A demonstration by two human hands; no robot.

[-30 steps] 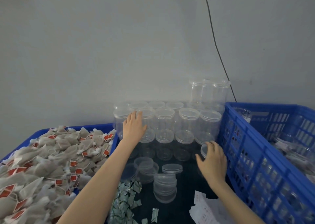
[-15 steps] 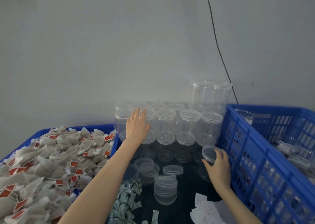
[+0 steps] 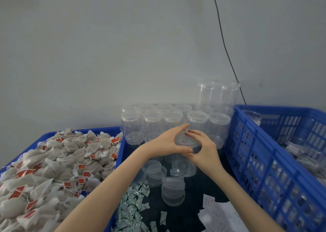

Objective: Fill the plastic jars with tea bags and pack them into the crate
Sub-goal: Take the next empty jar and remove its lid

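A clear plastic jar (image 3: pixel 184 164) is held upright above the dark table, in front of the stacked jars. My left hand (image 3: pixel 169 143) and my right hand (image 3: pixel 202 147) both curl round its lid end, fingers and thumbs meeting over the top. Several empty lidded jars (image 3: pixel 172 120) stand stacked against the wall behind. A heap of tea bags (image 3: pixel 53 163) with red tags fills the blue tray on the left. The blue crate (image 3: pixel 264 161) stands on the right with a few jars inside.
Loose clear lids (image 3: pixel 173 191) lie stacked on the table below my hands. Small silver sachets (image 3: pixel 132 207) and white paper slips (image 3: pixel 217 210) are scattered near the front. A black cable (image 3: pixel 224 43) runs down the grey wall.
My right hand has lifted a jar from beside the crate toward the middle. My left hand left the stacked jars and came across to grip the same jar.
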